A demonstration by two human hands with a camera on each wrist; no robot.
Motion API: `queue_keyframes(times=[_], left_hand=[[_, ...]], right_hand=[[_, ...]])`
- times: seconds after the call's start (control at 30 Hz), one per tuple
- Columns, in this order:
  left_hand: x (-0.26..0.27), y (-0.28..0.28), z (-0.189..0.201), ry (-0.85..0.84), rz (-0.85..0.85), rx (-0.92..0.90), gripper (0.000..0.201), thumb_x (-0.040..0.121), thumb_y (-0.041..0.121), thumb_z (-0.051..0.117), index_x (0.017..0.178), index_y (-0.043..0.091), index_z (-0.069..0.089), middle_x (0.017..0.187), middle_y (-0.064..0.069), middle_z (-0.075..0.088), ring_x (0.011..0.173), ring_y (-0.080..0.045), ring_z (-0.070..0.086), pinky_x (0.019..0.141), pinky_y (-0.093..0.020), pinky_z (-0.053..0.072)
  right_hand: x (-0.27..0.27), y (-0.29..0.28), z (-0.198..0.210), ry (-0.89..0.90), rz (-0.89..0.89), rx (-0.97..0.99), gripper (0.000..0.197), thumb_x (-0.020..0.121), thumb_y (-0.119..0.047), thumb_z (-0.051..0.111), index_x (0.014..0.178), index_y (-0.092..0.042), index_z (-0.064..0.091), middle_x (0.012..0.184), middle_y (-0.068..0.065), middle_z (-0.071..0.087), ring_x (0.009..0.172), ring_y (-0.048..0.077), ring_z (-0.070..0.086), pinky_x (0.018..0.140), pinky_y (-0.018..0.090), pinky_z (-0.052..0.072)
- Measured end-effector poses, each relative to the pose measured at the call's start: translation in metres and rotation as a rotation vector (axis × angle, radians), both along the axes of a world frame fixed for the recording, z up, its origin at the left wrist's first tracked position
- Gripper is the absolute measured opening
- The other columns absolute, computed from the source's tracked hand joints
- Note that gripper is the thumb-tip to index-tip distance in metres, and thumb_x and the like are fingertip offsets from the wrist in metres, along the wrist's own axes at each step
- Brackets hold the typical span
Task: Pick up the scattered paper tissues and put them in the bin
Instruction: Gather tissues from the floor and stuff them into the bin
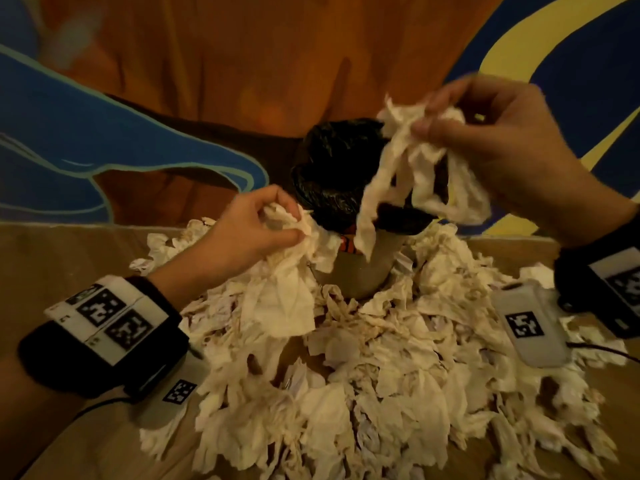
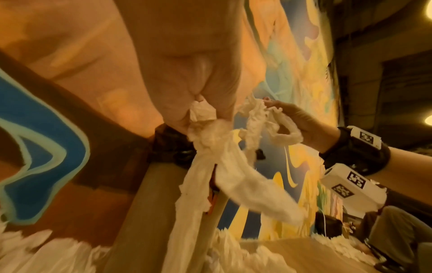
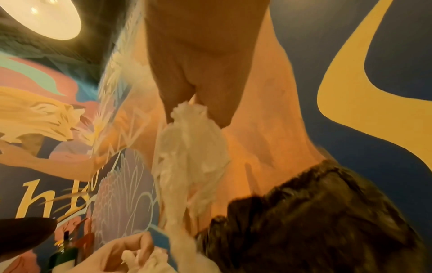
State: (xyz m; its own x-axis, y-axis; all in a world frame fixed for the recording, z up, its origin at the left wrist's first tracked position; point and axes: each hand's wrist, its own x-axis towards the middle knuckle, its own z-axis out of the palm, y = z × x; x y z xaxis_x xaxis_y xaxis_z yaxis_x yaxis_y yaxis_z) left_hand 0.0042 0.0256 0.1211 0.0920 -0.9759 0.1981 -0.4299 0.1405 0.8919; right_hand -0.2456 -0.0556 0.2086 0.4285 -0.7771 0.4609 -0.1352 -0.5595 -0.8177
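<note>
A big heap of crumpled white paper tissues (image 1: pixel 363 375) covers the table around a beige bin (image 1: pixel 356 275) lined with a black bag (image 1: pixel 332 171). My right hand (image 1: pixel 485 133) holds a bunch of tissues (image 1: pixel 408 168) up over the bin's mouth; the strips dangle into it. In the right wrist view that bunch (image 3: pixel 191 151) hangs from the pinching fingers beside the black liner (image 3: pixel 315 212). My left hand (image 1: pixel 263 230) grips another clump of tissues (image 1: pixel 284 282) just left of the bin, lifted off the heap. The left wrist view shows the clump (image 2: pixel 205 147) trailing down from the fist.
A painted wall with orange, blue and yellow shapes (image 1: pixel 173 98) rises right behind the bin. The brown tabletop (image 1: pixel 52 258) shows at the left. Cables run from both wrist devices over the table. A seated person (image 2: pixel 397 225) is at the far right.
</note>
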Motion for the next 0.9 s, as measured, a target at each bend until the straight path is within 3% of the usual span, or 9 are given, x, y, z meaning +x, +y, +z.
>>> queue_keyframes(times=[0.17, 0.3, 0.4, 0.47, 0.53, 0.63, 0.73, 0.8, 0.9], left_hand=[[-0.004, -0.02, 0.032, 0.05, 0.024, -0.203, 0.018, 0.077, 0.0, 0.073, 0.082, 0.014, 0.063, 0.093, 0.005, 0.063, 0.092, -0.005, 0.06, 0.084, -0.021, 0.048], [-0.015, -0.039, 0.057, 0.023, 0.074, -0.381, 0.023, 0.08, 0.006, 0.071, 0.093, 0.023, 0.063, 0.108, 0.001, 0.063, 0.105, -0.01, 0.059, 0.092, -0.028, 0.05], [-0.025, -0.051, 0.076, -0.007, 0.117, -0.49, 0.033, 0.085, 0.011, 0.067, 0.115, 0.023, 0.057, 0.118, 0.007, 0.058, 0.114, -0.011, 0.056, 0.096, -0.03, 0.049], [-0.032, -0.06, 0.087, 0.017, 0.137, -0.551, 0.035, 0.087, 0.011, 0.065, 0.121, 0.019, 0.056, 0.117, 0.006, 0.059, 0.112, -0.007, 0.057, 0.093, -0.025, 0.05], [-0.037, -0.068, 0.093, 0.076, 0.129, -0.582, 0.034, 0.087, 0.009, 0.064, 0.118, 0.017, 0.057, 0.112, 0.004, 0.061, 0.106, -0.008, 0.06, 0.089, -0.024, 0.052], [-0.047, -0.075, 0.095, 0.117, 0.088, -0.588, 0.032, 0.085, 0.006, 0.065, 0.115, 0.015, 0.06, 0.11, 0.0, 0.062, 0.104, -0.011, 0.062, 0.089, -0.028, 0.053], [-0.055, -0.076, 0.091, 0.142, 0.022, -0.566, 0.032, 0.083, 0.002, 0.067, 0.114, 0.008, 0.062, 0.109, -0.004, 0.064, 0.103, -0.013, 0.063, 0.086, -0.026, 0.053], [-0.059, -0.075, 0.089, 0.154, -0.014, -0.541, 0.033, 0.082, 0.003, 0.069, 0.113, 0.006, 0.062, 0.106, -0.007, 0.066, 0.099, -0.014, 0.065, 0.083, -0.024, 0.054], [-0.059, -0.071, 0.088, 0.153, -0.038, -0.529, 0.033, 0.079, 0.006, 0.074, 0.11, 0.002, 0.063, 0.101, -0.012, 0.069, 0.092, -0.017, 0.068, 0.08, -0.028, 0.056]], right_hand=[[0.018, -0.039, 0.002, -0.215, -0.289, -0.234, 0.014, 0.086, -0.018, 0.069, 0.09, -0.009, 0.06, 0.083, -0.002, 0.059, 0.073, 0.009, 0.059, 0.067, 0.026, 0.051], [0.025, -0.07, -0.029, 0.019, -0.451, -0.234, 0.009, 0.088, -0.021, 0.065, 0.091, -0.013, 0.061, 0.093, -0.007, 0.058, 0.073, -0.004, 0.048, 0.069, 0.019, 0.038], [0.023, -0.074, -0.052, 0.456, -0.296, -0.13, 0.012, 0.091, -0.014, 0.059, 0.102, -0.015, 0.063, 0.091, -0.001, 0.059, 0.064, -0.003, 0.053, 0.059, 0.012, 0.038], [0.02, -0.069, -0.059, 0.595, -0.232, -0.161, 0.019, 0.094, -0.014, 0.055, 0.109, -0.017, 0.064, 0.102, 0.001, 0.063, 0.081, 0.009, 0.061, 0.069, 0.018, 0.045], [0.019, -0.06, -0.056, 0.487, -0.22, -0.229, 0.024, 0.093, -0.009, 0.05, 0.108, -0.018, 0.066, 0.114, -0.002, 0.063, 0.101, 0.014, 0.059, 0.086, 0.03, 0.047], [0.024, -0.042, -0.036, 0.109, -0.124, -0.003, 0.028, 0.096, -0.021, 0.042, 0.118, -0.028, 0.059, 0.125, -0.01, 0.06, 0.113, 0.005, 0.055, 0.087, 0.025, 0.044], [0.027, -0.033, -0.022, 0.008, 0.07, 0.17, 0.06, 0.094, -0.053, 0.044, 0.148, -0.036, 0.023, 0.152, -0.01, 0.034, 0.129, 0.001, 0.043, 0.087, 0.023, 0.045], [0.031, -0.032, -0.02, 0.11, 0.156, 0.069, 0.088, 0.087, -0.047, 0.062, 0.152, -0.033, 0.005, 0.159, -0.012, 0.017, 0.139, 0.001, 0.029, 0.104, 0.03, 0.041], [0.035, -0.038, -0.024, 0.236, 0.149, -0.09, 0.064, 0.087, -0.023, 0.07, 0.143, -0.017, 0.039, 0.142, -0.002, 0.05, 0.127, 0.004, 0.049, 0.104, 0.025, 0.043]])
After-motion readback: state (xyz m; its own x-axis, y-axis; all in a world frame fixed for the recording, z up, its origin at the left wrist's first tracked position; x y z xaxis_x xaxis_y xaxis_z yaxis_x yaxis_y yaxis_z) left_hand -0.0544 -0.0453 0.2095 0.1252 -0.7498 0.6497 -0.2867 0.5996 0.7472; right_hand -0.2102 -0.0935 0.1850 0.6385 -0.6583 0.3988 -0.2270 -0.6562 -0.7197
